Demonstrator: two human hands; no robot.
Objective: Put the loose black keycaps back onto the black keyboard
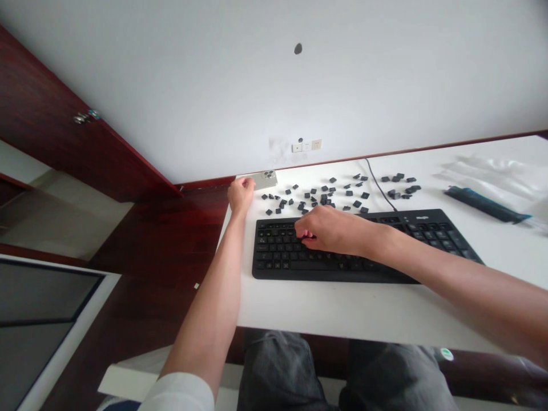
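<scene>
Keyboard [274, 248]: one, black, full-size with number pad, lying flat on my white desk [342, 305], its cable [379, 187] running back toward the wall [205, 103]. My right hand [323, 228]: above the keyboard's left-centre keys, fingers curled inward, fingertips partly hidden; whether they pinch anything, I cannot tell. My left hand [240, 194]: well apart from the right, at the desk's far left corner, fingers bent, thumb close to the forefinger, grip unclear to me. Smartphone [265, 180]: one, pale, camera lenses upward, its left end behind my left hand. Loose keycaps [323, 198]: many, black, scattered behind the keyboard, a smaller group right of the cable. Dark wrapped bundle [483, 204]: one, elongated, to the right, beside clear plastic sheeting [505, 177]
</scene>
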